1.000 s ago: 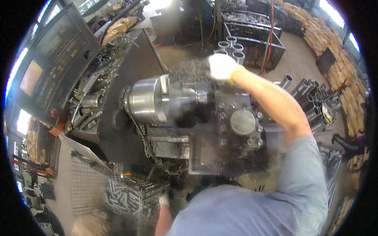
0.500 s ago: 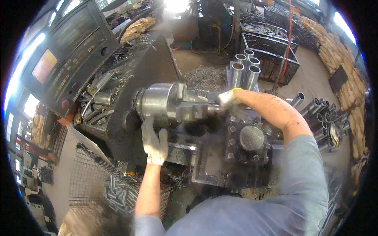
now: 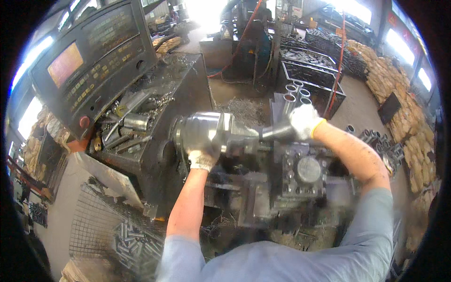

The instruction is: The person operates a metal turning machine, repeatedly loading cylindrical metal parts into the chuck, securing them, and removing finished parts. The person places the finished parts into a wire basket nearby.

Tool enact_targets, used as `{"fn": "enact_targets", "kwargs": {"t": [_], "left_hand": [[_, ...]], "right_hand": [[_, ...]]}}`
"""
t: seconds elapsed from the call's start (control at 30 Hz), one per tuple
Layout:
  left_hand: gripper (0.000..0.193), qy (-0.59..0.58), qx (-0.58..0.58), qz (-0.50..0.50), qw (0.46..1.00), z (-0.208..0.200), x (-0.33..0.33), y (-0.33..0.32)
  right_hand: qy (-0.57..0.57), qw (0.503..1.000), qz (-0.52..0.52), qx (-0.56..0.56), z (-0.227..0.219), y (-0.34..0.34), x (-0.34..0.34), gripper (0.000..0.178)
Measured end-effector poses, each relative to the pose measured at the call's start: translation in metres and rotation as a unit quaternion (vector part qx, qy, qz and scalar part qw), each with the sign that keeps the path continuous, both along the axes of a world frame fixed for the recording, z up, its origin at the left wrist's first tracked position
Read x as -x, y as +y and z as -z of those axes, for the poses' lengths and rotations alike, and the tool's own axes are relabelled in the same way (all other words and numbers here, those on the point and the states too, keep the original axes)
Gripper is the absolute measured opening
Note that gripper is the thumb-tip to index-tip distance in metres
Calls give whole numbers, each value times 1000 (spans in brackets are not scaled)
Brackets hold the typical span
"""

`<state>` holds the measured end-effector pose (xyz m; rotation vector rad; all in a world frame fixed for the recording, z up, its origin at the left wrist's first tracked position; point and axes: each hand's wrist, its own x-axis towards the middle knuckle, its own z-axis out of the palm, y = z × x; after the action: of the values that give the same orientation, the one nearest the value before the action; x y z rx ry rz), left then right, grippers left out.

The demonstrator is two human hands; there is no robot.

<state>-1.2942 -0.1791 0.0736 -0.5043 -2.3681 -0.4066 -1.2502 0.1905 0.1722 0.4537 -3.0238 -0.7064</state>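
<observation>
My left hand (image 3: pixel 205 154), in a white work glove, is against the lower near side of a shiny round lathe chuck (image 3: pixel 199 127); its fingers are smeared by motion. My right hand (image 3: pixel 306 121), gloved too, is closed round the right end of a grey metal tube (image 3: pixel 277 132). The tube lies roughly level and points left toward the chuck jaws (image 3: pixel 240 134); whether it touches them I cannot tell. Just behind my right hand stand several upright steel tubes (image 3: pixel 292 91). Below it is the square tool post (image 3: pixel 308 170) with its round top.
A control panel (image 3: pixel 89 61) rises at the left above a ledge of tools and metal chips (image 3: pixel 136 122). A wire basket of short metal pieces (image 3: pixel 91 221) stands low at the left. More tubes (image 3: pixel 376 138) stand at the right; metal crates (image 3: pixel 312 75) are farther back.
My right hand has moved right, away from the chuck, and the tube now shows between them. My left hand has shifted up and right onto the chuck. The view has tilted up.
</observation>
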Motion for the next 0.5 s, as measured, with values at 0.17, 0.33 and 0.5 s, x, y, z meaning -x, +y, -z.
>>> {"fn": "enact_targets", "kwargs": {"t": [0.17,0.33,0.5], "left_hand": [[70,38,-166,105,980,1,-71,10],[58,-449,-643,218,581,57,-221,51],[46,-621,-637,130,439,119,-248,44]], "right_hand": [[142,972,105,158,-49,-85,-135,58],[128,917,103,365,38,-168,-243,65],[-216,820,324,419,146,-168,-278,70]]}}
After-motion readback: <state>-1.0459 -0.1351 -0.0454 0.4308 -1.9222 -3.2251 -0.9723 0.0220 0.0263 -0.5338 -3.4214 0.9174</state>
